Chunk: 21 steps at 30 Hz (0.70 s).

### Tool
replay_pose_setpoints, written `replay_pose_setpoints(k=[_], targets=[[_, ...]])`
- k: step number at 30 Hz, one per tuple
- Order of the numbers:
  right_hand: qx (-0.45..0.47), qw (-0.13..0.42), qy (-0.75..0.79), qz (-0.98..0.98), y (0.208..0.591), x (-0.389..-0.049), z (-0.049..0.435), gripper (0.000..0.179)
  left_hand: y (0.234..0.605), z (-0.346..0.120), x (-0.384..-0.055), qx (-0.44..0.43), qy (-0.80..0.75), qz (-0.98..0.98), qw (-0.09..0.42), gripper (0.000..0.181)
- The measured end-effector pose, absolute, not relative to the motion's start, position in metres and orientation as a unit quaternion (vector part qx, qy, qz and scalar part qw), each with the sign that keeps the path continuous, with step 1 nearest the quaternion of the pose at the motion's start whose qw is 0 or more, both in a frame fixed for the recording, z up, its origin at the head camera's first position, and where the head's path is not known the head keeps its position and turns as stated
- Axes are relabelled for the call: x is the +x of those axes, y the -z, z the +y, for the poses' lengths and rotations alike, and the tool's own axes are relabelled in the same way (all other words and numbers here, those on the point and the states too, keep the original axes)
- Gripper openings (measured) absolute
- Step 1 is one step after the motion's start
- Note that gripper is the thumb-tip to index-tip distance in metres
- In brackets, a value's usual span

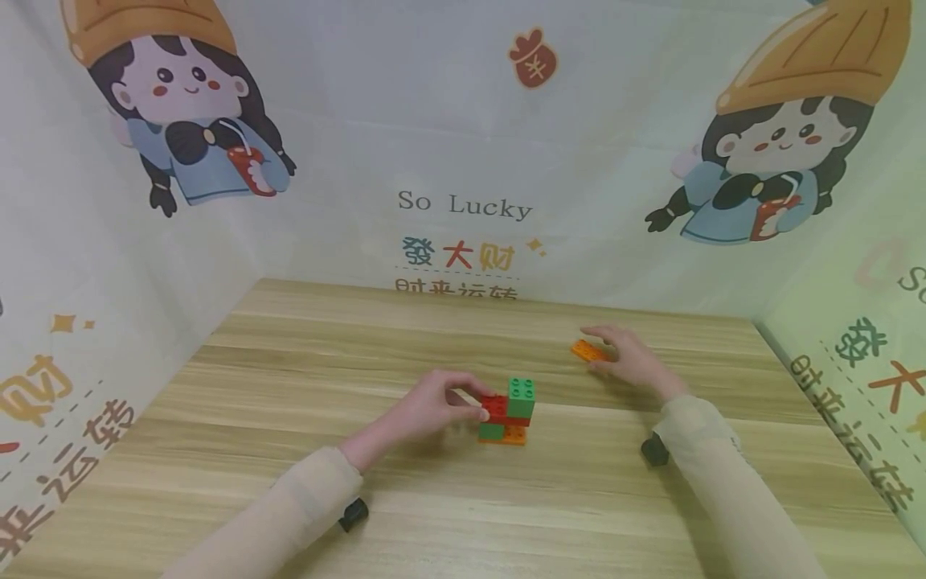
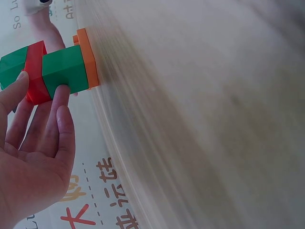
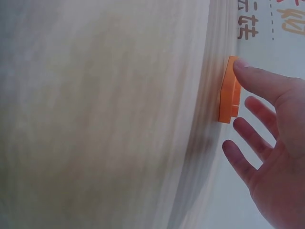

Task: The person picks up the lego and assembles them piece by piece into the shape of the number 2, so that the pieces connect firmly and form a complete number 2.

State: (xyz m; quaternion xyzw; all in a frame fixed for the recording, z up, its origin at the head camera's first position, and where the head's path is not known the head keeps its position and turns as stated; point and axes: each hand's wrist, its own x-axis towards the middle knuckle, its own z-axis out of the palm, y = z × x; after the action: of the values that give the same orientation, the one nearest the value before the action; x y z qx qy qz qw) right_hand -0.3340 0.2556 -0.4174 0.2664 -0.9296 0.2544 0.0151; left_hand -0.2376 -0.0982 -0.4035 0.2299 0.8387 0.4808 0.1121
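Observation:
A small stack of toy building bricks stands on the table: an orange plate (image 1: 515, 437) at the bottom, a green brick (image 2: 66, 70) on it, a red brick (image 1: 495, 406) above, and another green brick (image 1: 522, 397) on top at the right. My left hand (image 1: 434, 406) pinches the stack from its left side, thumb on the red brick and fingers along the far face. To the right and farther back lies a loose orange brick (image 1: 588, 351), flat and studded. My right hand (image 1: 631, 359) reaches around it, thumb at one end and the other fingers spread apart.
Light wood-grain table (image 1: 289, 354) under everything, with a printed cloth (image 1: 463, 145) rising behind and at both sides. A black wrist device (image 1: 354, 514) sits under the left sleeve, and another black piece (image 1: 654, 450) under the right sleeve.

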Motion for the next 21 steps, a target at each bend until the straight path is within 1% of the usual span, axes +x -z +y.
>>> replay_pose_setpoints(k=[10,17,21], targets=[[0.259,-0.001,-0.24,-0.936,0.4209,-0.3342,0.2585,0.057,0.4043,-0.0984,-0.2384,0.233,-0.481,0.838,0.111,0.027],[0.241,-0.025,-0.252,-0.937,0.4189,-0.3313,0.2556,0.055,0.4043,-0.0987,-0.2379,0.237,-0.483,0.836,0.112,0.027],[0.239,-0.025,-0.252,-0.937,0.4184,-0.3308,0.2541,0.053,0.4051,-0.0989,-0.2382,0.241,-0.484,0.834,0.11,0.027]])
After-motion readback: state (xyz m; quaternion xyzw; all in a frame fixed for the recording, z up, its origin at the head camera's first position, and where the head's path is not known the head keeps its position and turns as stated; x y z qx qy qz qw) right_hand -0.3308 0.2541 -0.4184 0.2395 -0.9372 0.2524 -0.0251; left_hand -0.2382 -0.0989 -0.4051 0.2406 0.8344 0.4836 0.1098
